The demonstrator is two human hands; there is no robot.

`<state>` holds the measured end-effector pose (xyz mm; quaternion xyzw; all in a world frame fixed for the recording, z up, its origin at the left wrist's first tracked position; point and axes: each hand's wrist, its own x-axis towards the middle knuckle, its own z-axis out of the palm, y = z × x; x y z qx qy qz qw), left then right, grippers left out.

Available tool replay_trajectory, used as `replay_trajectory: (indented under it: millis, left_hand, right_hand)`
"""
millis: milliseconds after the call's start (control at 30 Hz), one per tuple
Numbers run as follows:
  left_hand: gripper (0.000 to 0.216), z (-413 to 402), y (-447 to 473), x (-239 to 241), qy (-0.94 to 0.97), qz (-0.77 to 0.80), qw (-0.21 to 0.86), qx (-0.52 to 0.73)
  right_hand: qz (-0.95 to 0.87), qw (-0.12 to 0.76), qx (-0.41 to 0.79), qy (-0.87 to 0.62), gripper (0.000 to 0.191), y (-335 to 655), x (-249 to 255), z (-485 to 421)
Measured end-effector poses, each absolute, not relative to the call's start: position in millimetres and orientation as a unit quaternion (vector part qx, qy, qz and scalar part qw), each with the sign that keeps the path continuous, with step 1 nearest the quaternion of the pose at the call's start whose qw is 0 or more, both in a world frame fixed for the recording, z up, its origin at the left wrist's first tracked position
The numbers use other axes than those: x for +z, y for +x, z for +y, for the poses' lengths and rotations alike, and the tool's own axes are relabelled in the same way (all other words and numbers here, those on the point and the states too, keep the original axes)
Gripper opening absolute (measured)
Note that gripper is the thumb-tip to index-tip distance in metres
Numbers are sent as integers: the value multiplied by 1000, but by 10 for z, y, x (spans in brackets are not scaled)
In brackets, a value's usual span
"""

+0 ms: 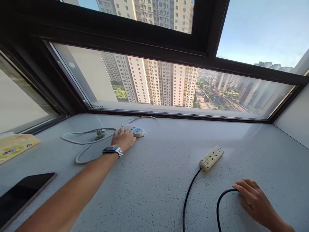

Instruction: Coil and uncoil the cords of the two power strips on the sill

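Note:
My left hand (123,139), with a watch on its wrist, is closed over the left end of a white power strip (138,130) with blue socket faces. A thin white cord (78,142) loops on the counter to the left of that hand, and a plug (100,133) lies within the loops. At the lower right, my right hand (256,201) pinches a black cord (218,207) between thumb and fingers. A cream power strip (211,158) lies tilted on the counter, apart from both hands, with a black cord running from its lower end.
The speckled pale counter (149,180) meets a dark window frame (173,116) at the back. A dark-screened phone or tablet (24,193) lies at lower left, below a yellow package (18,146). A white wall (295,112) bounds the right side.

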<state>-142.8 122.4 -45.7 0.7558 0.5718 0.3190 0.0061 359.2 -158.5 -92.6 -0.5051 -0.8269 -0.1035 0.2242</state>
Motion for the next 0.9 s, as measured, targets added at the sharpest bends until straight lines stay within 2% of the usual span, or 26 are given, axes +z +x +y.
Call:
replay_trajectory:
  millis: [167, 233, 333, 400, 467, 533, 667, 733, 800, 833, 900]
  left_hand:
    - [26, 796, -482, -407, 802, 502, 43, 322]
    - [40, 459, 34, -364, 826, 429, 212, 298]
    - [68, -45, 685, -233, 756, 287, 537, 241]
    - [67, -262, 938, -106, 642, 216, 683, 272]
    - [55, -342, 1035, 27, 513, 194, 753, 362]
    - [43, -310, 1019, 132, 403, 212, 763, 459]
    - [34, -136, 850, 235, 273, 266, 736, 560]
    - [30, -68, 747, 300, 226, 253, 737, 585]
    - [26, -29, 619, 420, 180, 212, 733, 620]
    - [27, -21, 533, 500, 160, 189, 724, 643]
    - [34, -33, 290, 667, 127, 159, 686, 698]
  right_hand:
    - [-804, 250, -190, -505, 29, 3726, -701, -1386]
    - [-795, 284, -198, -499, 30, 3632, -480, -1222]
    - [-800, 343, -204, -447, 25, 3268, -105, -970]
    - [-822, 359, -192, -398, 30, 2938, 86, -829]
    - [-852, 343, -154, -365, 33, 2615, 188, -727]
    - [-842, 363, -130, -378, 35, 2344, 206, -673]
    - [-762, 503, 27, -406, 36, 1946, 93, -694]
    - [-714, 541, 135, -423, 51, 1784, -13, -734]
    - [-673, 514, 267, -461, 62, 1652, -156, -764]
    - [-659, 468, 359, -467, 60, 1604, -242, -771]
    - [-632, 322, 560, -428, 50, 1555, -425, -766]
